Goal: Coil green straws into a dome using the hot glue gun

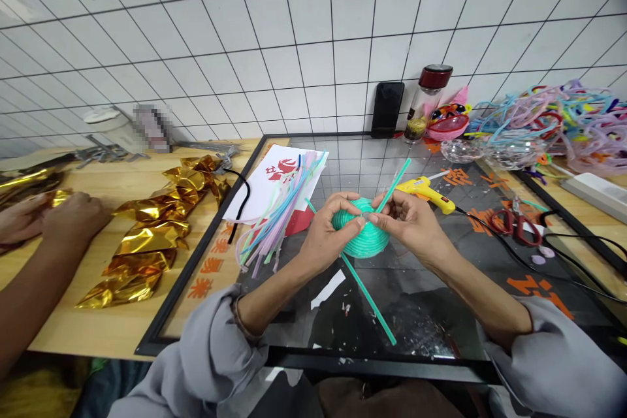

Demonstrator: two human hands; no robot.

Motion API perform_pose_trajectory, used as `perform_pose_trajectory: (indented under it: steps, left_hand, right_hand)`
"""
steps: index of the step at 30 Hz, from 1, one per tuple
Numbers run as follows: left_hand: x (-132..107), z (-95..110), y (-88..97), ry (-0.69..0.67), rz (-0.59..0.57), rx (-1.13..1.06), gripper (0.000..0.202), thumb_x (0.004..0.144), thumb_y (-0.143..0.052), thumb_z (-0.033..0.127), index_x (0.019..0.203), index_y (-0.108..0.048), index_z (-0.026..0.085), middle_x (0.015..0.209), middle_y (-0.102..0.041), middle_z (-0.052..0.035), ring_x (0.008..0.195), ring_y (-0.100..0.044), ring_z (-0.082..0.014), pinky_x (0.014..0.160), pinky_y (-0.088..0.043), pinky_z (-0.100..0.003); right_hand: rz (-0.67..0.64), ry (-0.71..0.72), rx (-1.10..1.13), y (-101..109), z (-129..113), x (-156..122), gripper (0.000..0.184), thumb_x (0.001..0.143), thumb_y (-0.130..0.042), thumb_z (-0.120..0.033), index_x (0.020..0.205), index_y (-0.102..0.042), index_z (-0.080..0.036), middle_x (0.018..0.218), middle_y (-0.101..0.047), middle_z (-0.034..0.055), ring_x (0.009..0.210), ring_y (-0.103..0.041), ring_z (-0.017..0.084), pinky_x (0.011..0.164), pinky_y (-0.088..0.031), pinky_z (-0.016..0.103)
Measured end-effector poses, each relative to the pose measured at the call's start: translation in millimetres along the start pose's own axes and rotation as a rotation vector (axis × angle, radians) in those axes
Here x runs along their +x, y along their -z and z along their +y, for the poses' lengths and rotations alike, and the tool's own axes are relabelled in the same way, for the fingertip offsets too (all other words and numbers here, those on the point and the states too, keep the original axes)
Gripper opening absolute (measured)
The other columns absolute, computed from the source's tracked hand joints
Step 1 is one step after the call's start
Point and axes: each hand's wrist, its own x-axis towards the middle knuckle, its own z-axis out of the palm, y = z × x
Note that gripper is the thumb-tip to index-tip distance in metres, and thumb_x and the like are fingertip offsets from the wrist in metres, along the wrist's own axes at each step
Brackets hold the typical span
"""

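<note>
A rounded dome of coiled green pipe cleaner (366, 247) is between my two hands, above the dark glass-topped board. My left hand (326, 230) is closed around its left side, with the thumb on top. At the top right, the fingertips of my right hand (414, 221) are pinched on a green pipe cleaner (398, 177) whose free end points up and away. Another green length (369, 300) sticks out below the dome toward me. Whether these lengths join beneath the dome is hidden. A small greyish spot shows between my thumbs.
Left of my hands, loose pastel pipe cleaners (281, 209) lie on white paper (255, 176). A yellow glue gun (427, 193) and red-handled scissors (518, 225) lie right. Behind stand a phone (386, 110) and bottle (424, 104). Another person's hands (73, 222) are near gold foil (147, 241).
</note>
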Motion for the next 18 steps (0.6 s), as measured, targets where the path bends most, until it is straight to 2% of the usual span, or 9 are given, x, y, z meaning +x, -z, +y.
perform_pose_trajectory:
  steps: [9,18]
  left_hand:
    - [0.1,-1.8,-0.2,-0.001,0.006,-0.005,0.006,0.083,-0.068,0.024,0.084,-0.064,0.019,0.124,-0.063,-0.0088,0.120,-0.060,-0.0243,0.107,-0.043,-0.043]
    - [-0.5,1.1,-0.8,0.014,-0.010,-0.007,0.009,0.084,-0.067,0.027,0.084,-0.063,0.019,0.126,-0.061,-0.0100,0.123,-0.059,-0.0244,0.109,-0.041,-0.042]
  right_hand:
    - [0.004,0.028,-0.020,0.7,2.1,1.2,0.038,0.058,-0.087,-0.042,0.077,-0.064,-0.019,0.065,-0.050,-0.0035,0.063,-0.045,0.013,0.055,-0.038,0.027]
    - [0.019,-0.009,0.015,-1.9,0.9,0.9,0.039,0.055,-0.086,-0.040,0.078,-0.063,-0.018,0.064,-0.048,-0.0050,0.061,-0.043,0.011,0.054,-0.035,0.026]
